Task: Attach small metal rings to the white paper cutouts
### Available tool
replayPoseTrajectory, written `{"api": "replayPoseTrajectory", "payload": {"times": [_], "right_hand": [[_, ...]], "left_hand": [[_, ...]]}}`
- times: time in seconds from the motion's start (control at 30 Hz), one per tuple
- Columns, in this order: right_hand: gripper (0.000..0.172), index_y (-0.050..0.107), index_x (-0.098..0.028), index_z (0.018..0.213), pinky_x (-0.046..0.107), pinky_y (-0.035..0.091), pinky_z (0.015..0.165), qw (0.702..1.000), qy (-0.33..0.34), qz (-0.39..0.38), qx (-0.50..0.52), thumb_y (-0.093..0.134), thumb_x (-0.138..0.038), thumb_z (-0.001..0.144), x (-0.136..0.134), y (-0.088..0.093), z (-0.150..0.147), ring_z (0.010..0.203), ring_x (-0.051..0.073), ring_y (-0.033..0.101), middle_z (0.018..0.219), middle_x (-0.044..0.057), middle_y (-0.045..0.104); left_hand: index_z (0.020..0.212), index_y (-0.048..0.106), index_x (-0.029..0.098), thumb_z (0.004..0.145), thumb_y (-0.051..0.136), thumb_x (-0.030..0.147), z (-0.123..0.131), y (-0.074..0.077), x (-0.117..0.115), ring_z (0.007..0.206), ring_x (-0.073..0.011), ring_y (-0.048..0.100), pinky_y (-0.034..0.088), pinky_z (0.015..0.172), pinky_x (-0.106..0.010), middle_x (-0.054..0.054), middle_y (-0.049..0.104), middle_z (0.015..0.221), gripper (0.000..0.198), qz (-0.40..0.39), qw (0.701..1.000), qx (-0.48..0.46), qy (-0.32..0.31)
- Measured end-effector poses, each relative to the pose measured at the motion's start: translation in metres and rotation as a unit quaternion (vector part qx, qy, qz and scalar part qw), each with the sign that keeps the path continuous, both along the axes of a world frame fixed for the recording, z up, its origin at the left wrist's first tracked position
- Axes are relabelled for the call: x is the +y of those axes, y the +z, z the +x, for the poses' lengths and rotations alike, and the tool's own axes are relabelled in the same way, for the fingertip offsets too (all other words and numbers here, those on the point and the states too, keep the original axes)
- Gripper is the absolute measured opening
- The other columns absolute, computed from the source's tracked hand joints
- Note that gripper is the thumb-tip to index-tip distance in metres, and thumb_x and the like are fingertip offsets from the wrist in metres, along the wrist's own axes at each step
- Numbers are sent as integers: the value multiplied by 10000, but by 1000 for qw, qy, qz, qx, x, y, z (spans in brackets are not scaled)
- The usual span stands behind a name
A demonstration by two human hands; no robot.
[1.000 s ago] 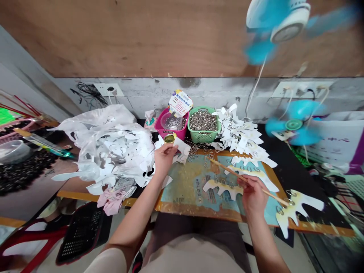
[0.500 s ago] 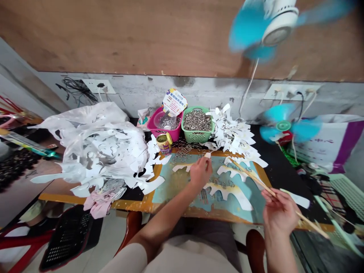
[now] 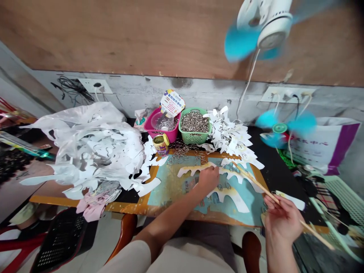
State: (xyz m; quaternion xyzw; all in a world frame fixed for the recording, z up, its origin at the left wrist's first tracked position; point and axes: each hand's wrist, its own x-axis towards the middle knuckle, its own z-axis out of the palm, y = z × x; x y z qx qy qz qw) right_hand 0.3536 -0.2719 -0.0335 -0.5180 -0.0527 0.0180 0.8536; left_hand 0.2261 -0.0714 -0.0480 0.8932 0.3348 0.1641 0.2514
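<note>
white paper cutout (image 3: 192, 170) lies flat on the painted board (image 3: 163, 189), my left hand (image 3: 209, 180) curled over it, grip unclear, best kept steady, while my right hand (image 3: 283, 220), just off the board's right edge, pinches a thin wooden stick (image 3: 256, 182).

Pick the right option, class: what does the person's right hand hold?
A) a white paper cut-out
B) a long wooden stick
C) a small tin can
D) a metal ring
B. The right hand grips a long wooden stick, which runs diagonally through the fingers and extends beyond the hand on both sides.
</note>
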Motion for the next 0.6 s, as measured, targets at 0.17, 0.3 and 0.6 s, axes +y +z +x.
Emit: {"api": "replayPoseTrajectory", "payload": {"times": [0.17,0.3,0.6], "right_hand": [[106,674,-137,664,294,576,472,1000,1,-9,6,606,-174,591,7,1,-3,530,188,684,682,24,686],[108,677,-138,659,283,576,478,1000,-1,-4,9,606,-166,584,10,1,-4,525,181,683,676,13,691],[151,694,-116,704,272,595,514,1000,-9,6,3,592,-141,595,0,1,6,539,172,694,697,33,696]], "left_hand": [[903,695,175,909,501,170,-9,-1,0,914,-253,601,465,787,-348,-151,648,968,194,13,999,9,-44],[826,715,192,849,598,187,-10,-2,-4,947,-260,590,462,888,-373,-132,658,927,119,17,996,0,-89],[917,723,207,886,511,175,-51,3,45,860,-227,608,479,825,-332,-103,666,913,216,-8,999,-52,-3]]}}
